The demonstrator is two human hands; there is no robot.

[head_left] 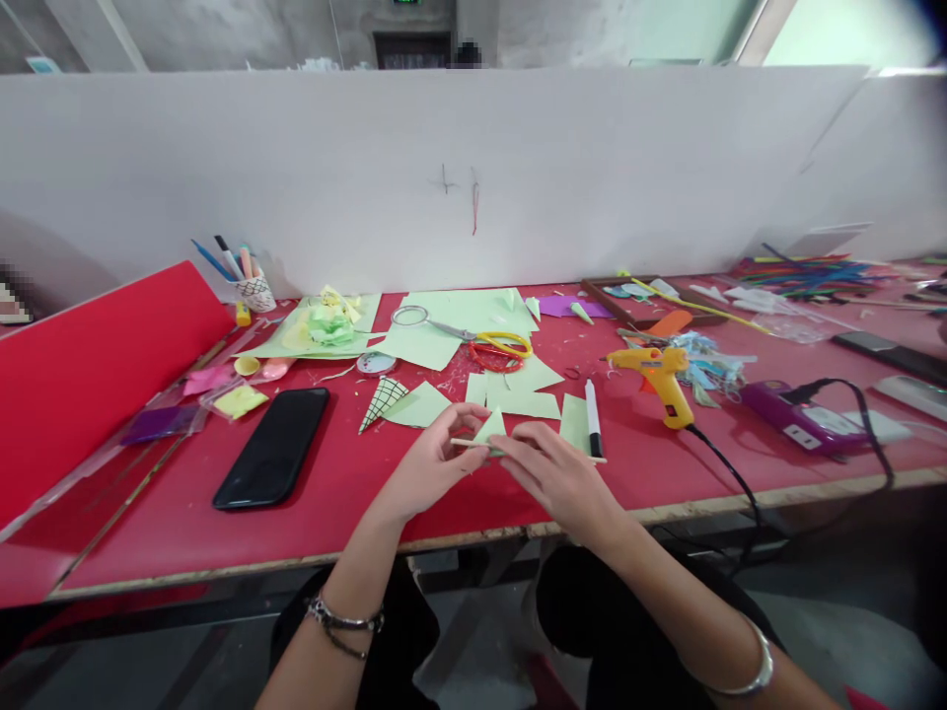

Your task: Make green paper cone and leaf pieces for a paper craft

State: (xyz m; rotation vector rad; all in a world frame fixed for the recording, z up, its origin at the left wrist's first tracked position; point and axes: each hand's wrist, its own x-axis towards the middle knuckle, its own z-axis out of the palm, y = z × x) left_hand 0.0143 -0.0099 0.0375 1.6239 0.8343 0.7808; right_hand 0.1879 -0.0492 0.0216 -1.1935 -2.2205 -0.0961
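Note:
Both my hands meet over the front of the red table [332, 513], pinching a small pale green paper piece [489, 430] folded into a cone-like triangle. My left hand [433, 459] grips its left end with curled fingers. My right hand [551, 471] holds its right end, fingers closed on it. More pale green paper cut-outs [518, 399] lie just beyond my hands. A black-and-white marker [593, 418] rests on one strip to the right.
A black phone [273, 446] lies at left. Scissors [473, 335] with yellow handles rest on green sheets. A yellow glue gun [658, 380] stands at right, its cord running off the edge. A pen cup [255, 291] and a white partition [473, 168] stand behind.

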